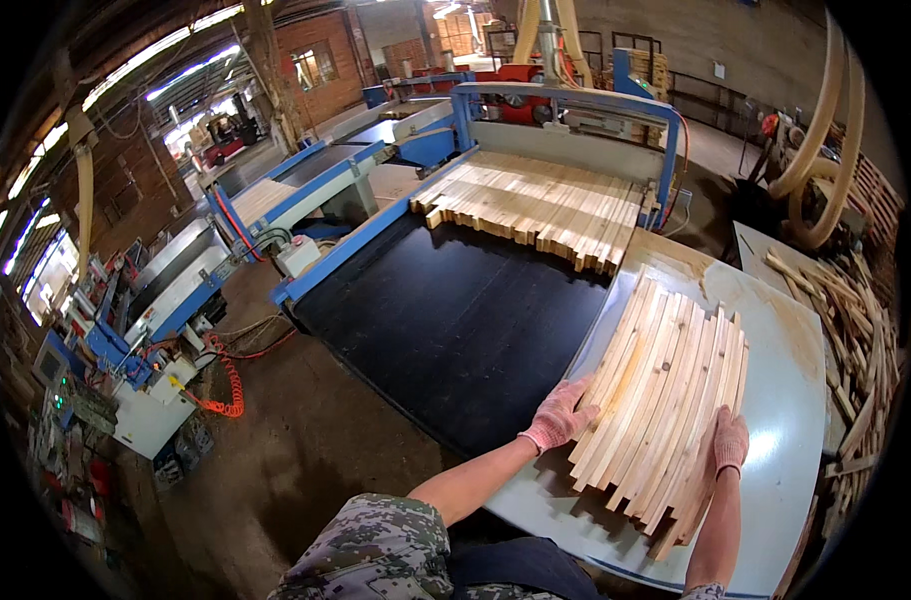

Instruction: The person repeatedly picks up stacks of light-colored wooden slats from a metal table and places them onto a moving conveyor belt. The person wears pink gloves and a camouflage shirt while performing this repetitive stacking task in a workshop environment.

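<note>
Head cam looking down at my bench, so here's what's what. Both my hands are in pinkish knit gloves and both are on the bundle of wood slats lying on the pale grey table in front of me. My left hand is pressed flat against the left edge of the bundle, fingers stretched out along the slats, not wrapped around anything. My right hand is on the right edge, near the lower end, fingers laid over the outer slats; can't really tell if it's curled under them or just pushing sideways. So the stack sits squeezed between my two palms.

The slats themselves are light-coloured, long and thin, side by side in a fan-ish row, running away from me toward the upper left, with the near ends uneven and poking past the table's front.

Just left of the table is the wide black conveyor belt with blue framing. At its far end there's another batch of slats spread across under the blue machine frame. On my right, past the table, a heap of scrap offcuts. An orange coiled hose hangs off the machines on the left.
</note>
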A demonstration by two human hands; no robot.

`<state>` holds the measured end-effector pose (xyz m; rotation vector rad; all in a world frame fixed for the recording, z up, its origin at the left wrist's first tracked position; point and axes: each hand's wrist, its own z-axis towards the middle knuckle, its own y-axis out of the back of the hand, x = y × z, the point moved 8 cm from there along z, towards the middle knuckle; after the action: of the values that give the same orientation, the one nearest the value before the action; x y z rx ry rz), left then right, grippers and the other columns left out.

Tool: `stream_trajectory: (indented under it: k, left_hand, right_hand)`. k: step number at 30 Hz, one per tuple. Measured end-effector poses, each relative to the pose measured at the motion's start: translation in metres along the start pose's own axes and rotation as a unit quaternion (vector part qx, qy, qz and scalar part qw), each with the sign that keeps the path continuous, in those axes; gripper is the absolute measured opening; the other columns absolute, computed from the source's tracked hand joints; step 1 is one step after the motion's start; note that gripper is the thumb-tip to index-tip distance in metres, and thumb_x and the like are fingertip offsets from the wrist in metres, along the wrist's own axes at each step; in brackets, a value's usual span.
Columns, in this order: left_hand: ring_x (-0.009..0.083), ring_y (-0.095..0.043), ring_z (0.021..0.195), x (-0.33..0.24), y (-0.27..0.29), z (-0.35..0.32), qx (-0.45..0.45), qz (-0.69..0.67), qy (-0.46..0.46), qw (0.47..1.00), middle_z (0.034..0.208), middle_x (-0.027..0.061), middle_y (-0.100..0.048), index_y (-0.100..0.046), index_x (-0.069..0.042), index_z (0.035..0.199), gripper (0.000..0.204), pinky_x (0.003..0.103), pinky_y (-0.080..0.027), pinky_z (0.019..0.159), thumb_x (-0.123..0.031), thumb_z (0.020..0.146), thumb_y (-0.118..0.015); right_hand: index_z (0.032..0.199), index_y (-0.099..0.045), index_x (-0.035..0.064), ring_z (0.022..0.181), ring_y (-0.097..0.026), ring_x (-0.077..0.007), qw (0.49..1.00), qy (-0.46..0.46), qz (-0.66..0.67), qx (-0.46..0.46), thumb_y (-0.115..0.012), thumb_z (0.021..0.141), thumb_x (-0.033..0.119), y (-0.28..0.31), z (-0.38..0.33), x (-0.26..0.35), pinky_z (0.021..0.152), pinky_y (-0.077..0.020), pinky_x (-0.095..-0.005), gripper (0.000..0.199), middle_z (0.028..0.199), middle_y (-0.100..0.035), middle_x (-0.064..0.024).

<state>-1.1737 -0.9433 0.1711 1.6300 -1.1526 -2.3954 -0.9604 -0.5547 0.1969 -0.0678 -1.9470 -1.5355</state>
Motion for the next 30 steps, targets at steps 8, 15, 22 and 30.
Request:
stream_trajectory:
  k: [8, 15, 22, 30]
  left_hand:
    - [0.0406, -0.048, 0.148, 0.004, -0.001, 0.000, 0.020, -0.001, 0.027, 0.999, 0.153, 0.0244, -0.058, -0.046, -0.007, 0.163, 0.080, 0.043, -0.035, 0.127, -0.047, 0.098, -0.071]
    - [0.0416, -0.043, 0.153, 0.013, -0.008, 0.001, 0.025, 0.009, 0.034, 0.999, 0.160, 0.0231, -0.053, -0.046, -0.009, 0.164, 0.081, 0.043, -0.031, 0.130, -0.051, 0.099, -0.069]
    - [0.0415, -0.047, 0.150, 0.005, -0.001, -0.002, 0.022, 0.008, 0.036, 0.999, 0.157, 0.0232, -0.055, -0.047, -0.009, 0.163, 0.079, 0.044, -0.035, 0.128, -0.048, 0.099, -0.070]
    - [0.0399, -0.049, 0.147, 0.000, 0.001, -0.002, 0.005, 0.022, 0.024, 0.999, 0.153, 0.0227, -0.058, -0.048, -0.009, 0.162, 0.079, 0.043, -0.036, 0.126, -0.047, 0.097, -0.071]
  right_hand:
    - [0.123, -0.068, -0.0056, 0.118, -0.068, -0.0493, 1.000, -0.001, -0.015, -0.005, -0.058, 0.105, 0.059, 0.000, -0.001, 0.005, 0.102, -0.0523, -0.0547, 0.068, 0.122, -0.072, -0.0324]
    - [0.121, -0.068, -0.0054, 0.117, -0.068, -0.0492, 1.000, 0.008, -0.017, -0.018, -0.056, 0.105, 0.062, -0.002, 0.001, 0.002, 0.101, -0.0527, -0.0543, 0.070, 0.122, -0.072, -0.0323]
    - [0.120, -0.069, -0.0046, 0.116, -0.068, -0.0493, 0.999, 0.021, -0.020, -0.020, -0.055, 0.105, 0.063, -0.008, 0.008, -0.005, 0.101, -0.0529, -0.0538, 0.071, 0.121, -0.073, -0.0318]
    - [0.119, -0.069, -0.0038, 0.115, -0.068, -0.0501, 0.999, 0.023, -0.010, -0.026, -0.055, 0.106, 0.063, -0.010, 0.011, -0.010, 0.101, -0.0528, -0.0542, 0.070, 0.120, -0.072, -0.0324]
